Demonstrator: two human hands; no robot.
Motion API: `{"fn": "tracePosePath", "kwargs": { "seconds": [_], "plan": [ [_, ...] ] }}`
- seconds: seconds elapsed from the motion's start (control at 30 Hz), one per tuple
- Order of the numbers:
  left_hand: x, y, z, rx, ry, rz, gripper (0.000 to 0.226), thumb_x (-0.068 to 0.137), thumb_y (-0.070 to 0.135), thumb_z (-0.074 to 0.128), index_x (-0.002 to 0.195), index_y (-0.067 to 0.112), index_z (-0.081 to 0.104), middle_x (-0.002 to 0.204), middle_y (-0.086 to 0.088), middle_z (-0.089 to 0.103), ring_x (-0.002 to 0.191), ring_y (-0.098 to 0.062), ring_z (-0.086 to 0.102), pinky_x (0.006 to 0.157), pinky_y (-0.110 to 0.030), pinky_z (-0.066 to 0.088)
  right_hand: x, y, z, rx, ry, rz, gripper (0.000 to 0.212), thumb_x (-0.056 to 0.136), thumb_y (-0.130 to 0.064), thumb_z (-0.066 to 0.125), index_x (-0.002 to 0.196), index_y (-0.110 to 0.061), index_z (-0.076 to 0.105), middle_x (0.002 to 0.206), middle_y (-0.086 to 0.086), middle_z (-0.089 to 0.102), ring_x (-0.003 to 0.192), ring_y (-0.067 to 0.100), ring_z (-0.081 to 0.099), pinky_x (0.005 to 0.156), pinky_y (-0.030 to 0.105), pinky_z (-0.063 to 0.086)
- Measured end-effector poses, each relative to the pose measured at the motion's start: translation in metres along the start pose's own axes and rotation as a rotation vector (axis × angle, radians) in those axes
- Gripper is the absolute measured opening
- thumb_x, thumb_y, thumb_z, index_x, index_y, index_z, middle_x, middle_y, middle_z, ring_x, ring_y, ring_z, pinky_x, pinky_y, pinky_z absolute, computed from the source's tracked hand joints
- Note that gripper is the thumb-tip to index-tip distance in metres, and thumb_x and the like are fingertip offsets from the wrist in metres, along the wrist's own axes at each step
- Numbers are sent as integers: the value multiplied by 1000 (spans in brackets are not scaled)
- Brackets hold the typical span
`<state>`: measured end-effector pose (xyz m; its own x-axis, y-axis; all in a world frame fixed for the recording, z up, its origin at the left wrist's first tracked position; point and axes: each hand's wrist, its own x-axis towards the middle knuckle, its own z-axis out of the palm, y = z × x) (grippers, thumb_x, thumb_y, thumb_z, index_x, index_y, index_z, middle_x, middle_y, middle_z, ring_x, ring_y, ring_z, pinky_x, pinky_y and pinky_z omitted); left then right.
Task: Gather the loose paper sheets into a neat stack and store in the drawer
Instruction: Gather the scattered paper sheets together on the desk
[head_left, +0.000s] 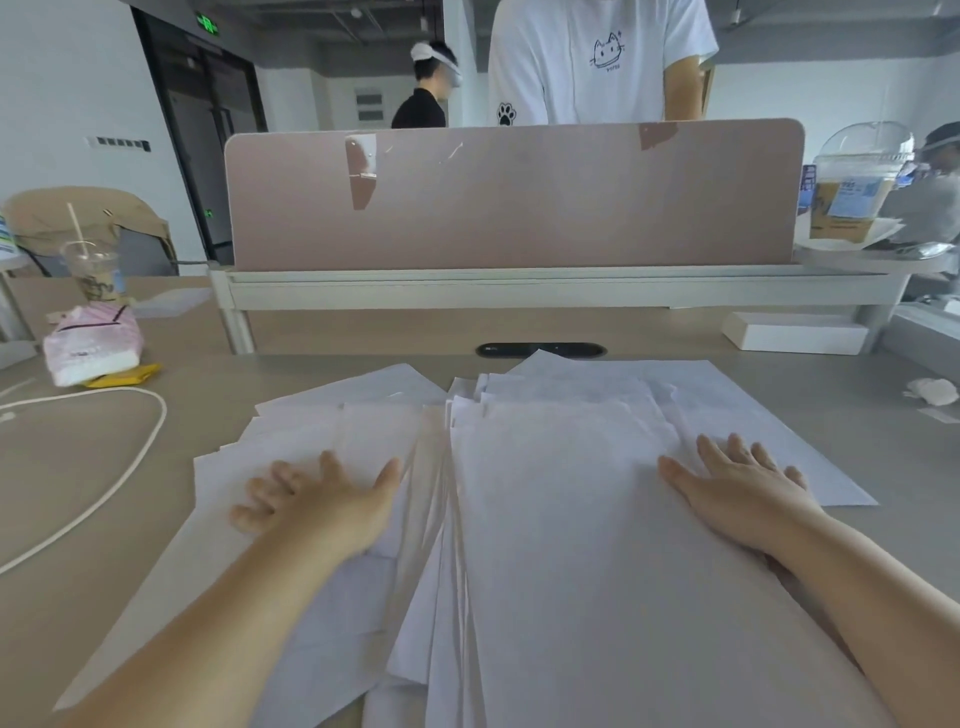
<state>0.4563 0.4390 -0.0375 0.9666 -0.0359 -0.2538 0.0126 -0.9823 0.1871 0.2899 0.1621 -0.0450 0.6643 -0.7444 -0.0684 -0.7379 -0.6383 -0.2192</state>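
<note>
Head view of a grey bench (883, 447) on which loose white paper sheets (561, 499) lie fanned and overlapping, from the near edge to just short of the dark cable slot (540, 349) at the foot of the pink divider panel (514, 202). The left hand (322, 501) rests palm down on the left part of the spread, fingers (270, 486) wide apart and flat, gripping nothing. The right hand (743, 493) lies palm down on the right part, fingers (737, 449) likewise spread flat, its thumb on the large top sheet. The sheets between the hands form a rough, uneven pile with staggered edges; further sheets jut out to the left and to the far right. A white cable (130, 467) curves over the bench at left, near a pink-and-white packet (93, 345) and a plastic cup with a straw (96, 270). A white box (795, 332) sits under the divider at right, a crumpled tissue (932, 391) beside it. No drawer is in view.
</note>
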Motion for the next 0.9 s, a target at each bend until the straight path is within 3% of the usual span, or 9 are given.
{"fn": "tracePosePath", "kwargs": {
  "seconds": [0.23,0.3,0.37,0.43,0.53,0.73,0.77,0.83,0.9],
  "plan": [
    [-38,43,13,-285,-12,372,80,86,72,24,151,26,18,160,-9,17,146,-33,16,116,-45,17,-9,-7,4,-11,-39,-103,84,84,-73,18,153,-25,13,163,1,7,150,22,2,118,40,9],
    [-47,44,8,-479,-41,457,74,86,65,39,149,29,24,158,-4,24,142,-28,28,109,-38,27,-9,-8,6,65,8,-90,80,85,-70,22,145,-19,35,155,4,32,143,24,26,111,40,24],
    [-46,38,0,-550,70,498,65,86,58,45,144,33,32,151,-2,37,134,-25,39,103,-38,33,-7,-7,1,262,112,-2,65,86,-63,26,116,-14,56,130,11,55,116,31,49,94,40,38],
    [-36,28,-1,-342,208,461,62,87,61,37,143,35,31,151,-5,34,138,-27,32,109,-47,23,2,2,-3,307,209,119,62,88,-56,26,124,-12,53,137,17,48,124,34,43,101,44,35],
    [-20,16,10,-14,84,320,79,83,74,17,150,32,11,162,-10,5,148,-32,2,115,-55,4,10,17,-4,62,66,230,70,90,-57,18,149,-21,26,162,12,12,149,31,4,116,49,8],
    [-31,42,17,-279,30,398,80,83,73,25,150,30,18,159,-8,16,145,-32,13,116,-49,14,2,9,1,76,59,109,67,87,-61,23,143,-26,35,157,10,26,145,29,20,112,43,19],
    [-36,45,17,-365,19,431,79,84,71,32,150,31,16,160,-8,13,146,-32,14,116,-48,16,0,9,1,138,106,93,64,86,-60,29,136,-24,45,147,10,41,137,29,34,107,42,28],
    [-43,46,19,-439,58,501,79,84,65,43,150,33,14,161,-7,3,147,-32,13,117,-48,18,-1,9,-6,519,253,126,43,83,-49,46,107,-17,62,100,9,63,93,32,58,80,36,44],
    [-49,44,20,-336,178,579,76,86,61,44,150,32,14,161,-8,-2,148,-31,4,119,-47,11,-3,9,-22,1110,299,247,23,78,-36,56,84,-15,59,68,7,49,57,30,44,62,31,39]
  ]
}}
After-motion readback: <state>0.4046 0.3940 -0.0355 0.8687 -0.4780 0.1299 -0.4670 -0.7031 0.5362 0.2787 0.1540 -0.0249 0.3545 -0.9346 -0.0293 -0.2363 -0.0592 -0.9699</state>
